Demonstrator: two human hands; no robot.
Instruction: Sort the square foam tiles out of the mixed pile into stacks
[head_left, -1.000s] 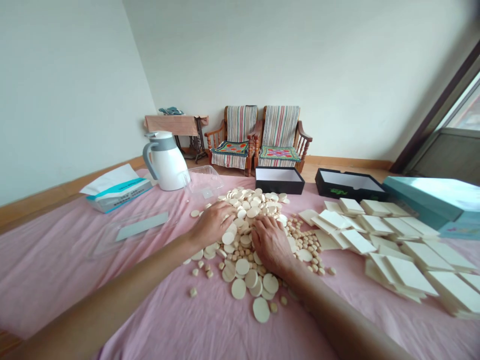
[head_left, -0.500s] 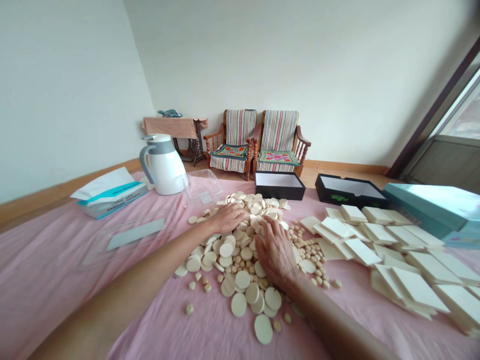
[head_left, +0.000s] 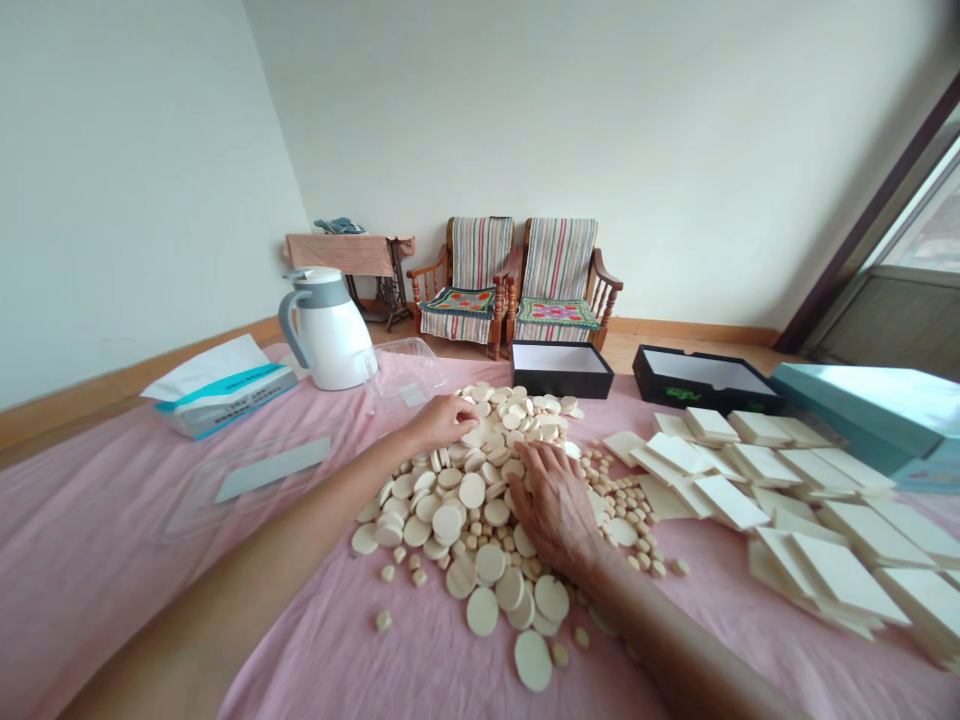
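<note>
A heap of pale round wooden discs (head_left: 471,490) lies on the pink cloth, mixed with small wooden beads or cubes (head_left: 637,515). At the heap's upper left edge is my left hand (head_left: 442,422), its fingers curled inward and closed. Whatever it may hold is hidden by the fingers. My right hand (head_left: 556,505) rests palm down on the right side of the heap, fingers stretched out and touching discs. Several loose discs, including a near one (head_left: 532,660), have spread toward me.
Stacks of square wooden tiles (head_left: 855,580) cover the right side. Behind stand two black boxes (head_left: 562,380) (head_left: 705,395) and a light blue box (head_left: 870,405). On the left are a white jug (head_left: 334,340), a tissue pack (head_left: 225,395) and clear plastic trays (head_left: 409,370).
My left hand has curled its fingers and drawn slightly back to the left and up. My right hand has shifted very little. Some discs on the heap's left side have moved.
</note>
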